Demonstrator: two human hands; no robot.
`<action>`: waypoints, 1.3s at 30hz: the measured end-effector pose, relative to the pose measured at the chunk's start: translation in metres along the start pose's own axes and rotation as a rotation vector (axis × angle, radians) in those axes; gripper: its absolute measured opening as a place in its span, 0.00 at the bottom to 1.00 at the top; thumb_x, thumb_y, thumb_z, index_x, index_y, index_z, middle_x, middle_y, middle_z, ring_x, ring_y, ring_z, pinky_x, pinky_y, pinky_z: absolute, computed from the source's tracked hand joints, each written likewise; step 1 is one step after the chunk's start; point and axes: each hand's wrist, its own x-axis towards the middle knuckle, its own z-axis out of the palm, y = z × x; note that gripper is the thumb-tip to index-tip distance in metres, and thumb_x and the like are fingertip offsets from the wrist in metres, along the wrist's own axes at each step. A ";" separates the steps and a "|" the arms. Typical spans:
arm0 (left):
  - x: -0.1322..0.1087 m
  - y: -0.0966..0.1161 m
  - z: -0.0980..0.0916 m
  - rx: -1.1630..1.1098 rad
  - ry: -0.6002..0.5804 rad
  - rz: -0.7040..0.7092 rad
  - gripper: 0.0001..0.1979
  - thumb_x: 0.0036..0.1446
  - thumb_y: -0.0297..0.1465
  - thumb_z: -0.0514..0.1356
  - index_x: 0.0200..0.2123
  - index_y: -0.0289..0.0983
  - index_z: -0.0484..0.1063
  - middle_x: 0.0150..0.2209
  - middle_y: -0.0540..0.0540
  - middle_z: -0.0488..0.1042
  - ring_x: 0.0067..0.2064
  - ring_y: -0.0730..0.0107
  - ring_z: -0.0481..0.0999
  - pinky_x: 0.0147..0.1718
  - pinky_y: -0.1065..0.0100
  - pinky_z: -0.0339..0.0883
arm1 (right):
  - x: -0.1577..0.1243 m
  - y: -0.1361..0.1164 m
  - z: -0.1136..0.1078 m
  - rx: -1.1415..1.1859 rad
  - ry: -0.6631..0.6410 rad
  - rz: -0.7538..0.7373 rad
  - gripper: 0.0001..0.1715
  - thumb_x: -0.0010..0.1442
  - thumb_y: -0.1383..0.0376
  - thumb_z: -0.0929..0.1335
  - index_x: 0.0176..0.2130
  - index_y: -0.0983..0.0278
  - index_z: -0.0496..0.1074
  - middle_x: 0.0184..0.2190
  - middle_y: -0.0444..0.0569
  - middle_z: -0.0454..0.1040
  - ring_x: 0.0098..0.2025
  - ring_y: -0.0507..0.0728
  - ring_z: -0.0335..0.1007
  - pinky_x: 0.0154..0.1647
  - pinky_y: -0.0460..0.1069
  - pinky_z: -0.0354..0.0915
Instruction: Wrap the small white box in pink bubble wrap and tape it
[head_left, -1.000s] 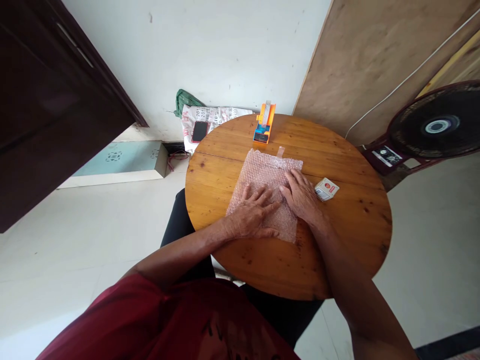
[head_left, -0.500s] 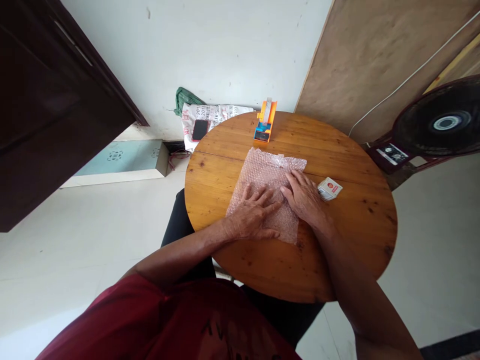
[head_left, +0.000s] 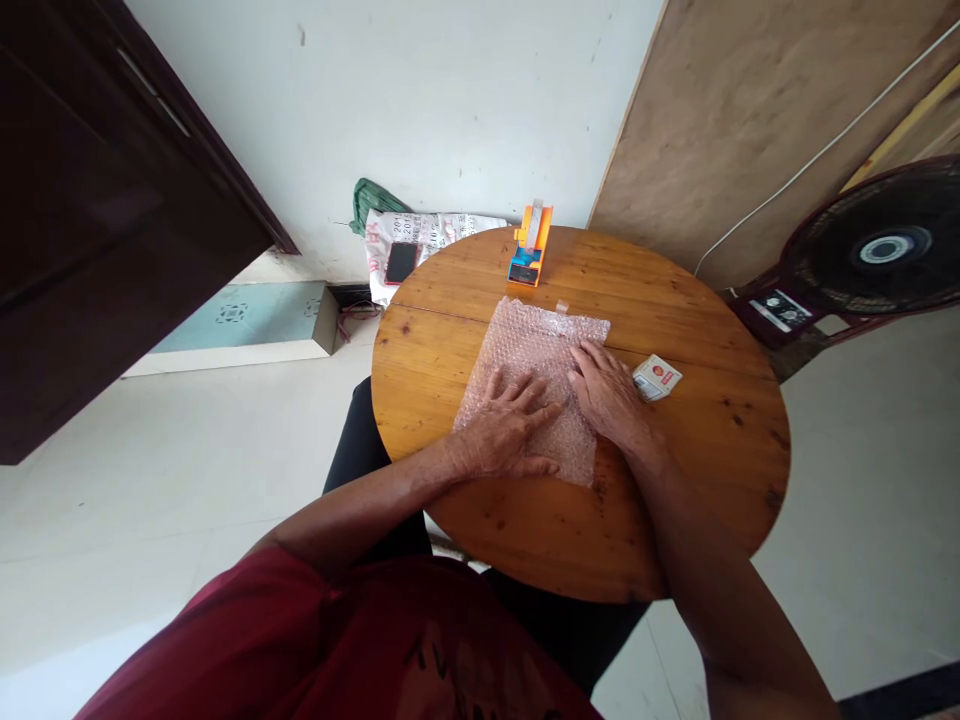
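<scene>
A sheet of bubble wrap (head_left: 529, 352) lies flat on a round wooden table (head_left: 697, 470). My left hand (head_left: 504, 432) rests palm down on the sheet's near part, fingers spread. My right hand (head_left: 609, 392) lies flat on the sheet's right side, fingers stretched toward the far edge. Just right of that hand sits a small white and red box (head_left: 655, 377). At the table's far edge stands an orange tape dispenser (head_left: 529, 248), and a short strip of tape (head_left: 562, 304) lies between it and the sheet.
A phone (head_left: 400, 262) lies on a printed sack (head_left: 435, 232) on the floor past the table's far left. A dark cabinet (head_left: 97, 220) fills the left. A floor fan (head_left: 877, 250) stands at the right beside a wooden board (head_left: 735, 110).
Both hands stay pressed on the bubble wrap in nearly the same spots. The view has shifted slightly with my head.
</scene>
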 end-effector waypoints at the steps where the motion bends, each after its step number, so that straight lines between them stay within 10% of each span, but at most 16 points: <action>1: 0.000 0.000 0.000 -0.002 0.000 -0.002 0.44 0.58 0.60 0.55 0.69 0.40 0.58 0.72 0.31 0.52 0.73 0.35 0.45 0.66 0.29 0.32 | 0.000 0.000 0.000 0.003 0.003 -0.002 0.32 0.70 0.62 0.55 0.65 0.76 0.62 0.68 0.65 0.61 0.70 0.70 0.56 0.68 0.65 0.56; 39: 0.001 0.001 -0.002 -0.005 -0.006 -0.003 0.45 0.57 0.59 0.56 0.70 0.40 0.56 0.72 0.31 0.51 0.73 0.35 0.45 0.66 0.29 0.32 | -0.001 -0.003 0.001 0.073 0.098 -0.083 0.30 0.70 0.61 0.56 0.62 0.75 0.66 0.66 0.64 0.64 0.69 0.67 0.57 0.68 0.62 0.56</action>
